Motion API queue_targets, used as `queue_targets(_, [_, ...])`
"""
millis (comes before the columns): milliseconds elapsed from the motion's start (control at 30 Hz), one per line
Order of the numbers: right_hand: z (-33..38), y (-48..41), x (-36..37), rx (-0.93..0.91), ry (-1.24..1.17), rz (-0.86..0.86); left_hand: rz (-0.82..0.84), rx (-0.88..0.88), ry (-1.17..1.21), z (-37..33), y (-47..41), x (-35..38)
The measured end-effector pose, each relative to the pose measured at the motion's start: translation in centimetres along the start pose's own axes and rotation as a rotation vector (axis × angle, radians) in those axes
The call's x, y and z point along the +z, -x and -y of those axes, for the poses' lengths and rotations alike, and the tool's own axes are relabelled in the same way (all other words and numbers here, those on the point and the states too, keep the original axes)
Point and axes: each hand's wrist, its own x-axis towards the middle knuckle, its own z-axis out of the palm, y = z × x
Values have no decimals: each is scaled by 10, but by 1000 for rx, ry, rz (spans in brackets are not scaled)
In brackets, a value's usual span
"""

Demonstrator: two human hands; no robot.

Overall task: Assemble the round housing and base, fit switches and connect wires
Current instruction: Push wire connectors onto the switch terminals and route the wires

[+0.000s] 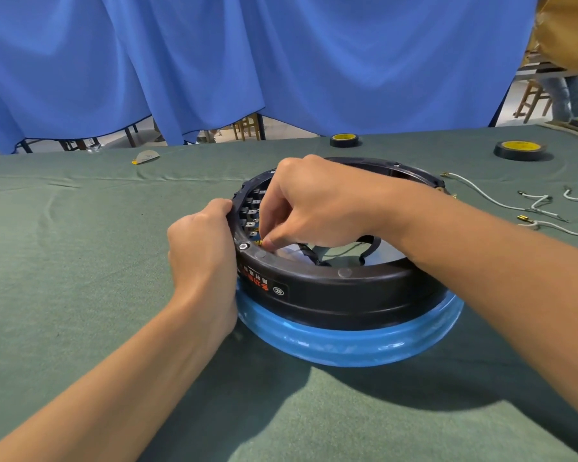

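Centre of the green cloth-covered table (80, 261): the black round plastic housing (331, 295) sits on top of the wider blue round base (347, 345), the blue rim showing all around its lower edge.

Left hand (202, 258) is at the housing's nine o'clock. It clasps the outer wall there, thumb hooked over the top rim.

Right hand (314, 208) comes in from three o'clock, forearm lying across the ring, fingers dipped inside. Thumb and forefinger pinch a small brass wire terminal (258, 242) at about eight o'clock on the inner wall, just beside a hex screw in the rim.

Directly above that, from nine to ten o'clock, a row of black switches with metal tabs (252, 211) lines the inside of the housing. The terminal points toward the lowest one; whether it touches a tab is hard to make out behind the fingers.

Off at two to three o'clock from the housing, loose white wires with brass ends (501, 203) lie on the cloth. Farther back, a black tape roll with a yellow core (344, 140) at twelve o'clock, and a second, larger-looking roll of the same kind (518, 150) at one o'clock. Behind the table's far edge hangs a blue fabric curtain (281, 61).
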Motion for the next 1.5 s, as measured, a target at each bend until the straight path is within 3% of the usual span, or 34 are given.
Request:
queue_targets(233, [2,-1,3,15,2,-20,-45,71,-35,2,0,1])
queue_targets(400, [3,-5,5,86,-60,-10,15,254,-89,5,2,0])
queue_targets(567, [-2,-4,-7,87,-118,6,-41,137,-50,4,-4,2])
queue_targets(667, [-5,-4,-2,36,2,-104,-53,148,-45,3,-3,1])
queue_targets(1200, [1,-5,7,33,169,-144,-46,133,-60,5,-6,2])
queue_targets(1400, [-4,-8,3,94,52,-107,-27,138,-81,2,-9,1])
queue_targets(1500, [-11,-7,-2,147,48,-170,-1,171,-148,-2,-13,-1])
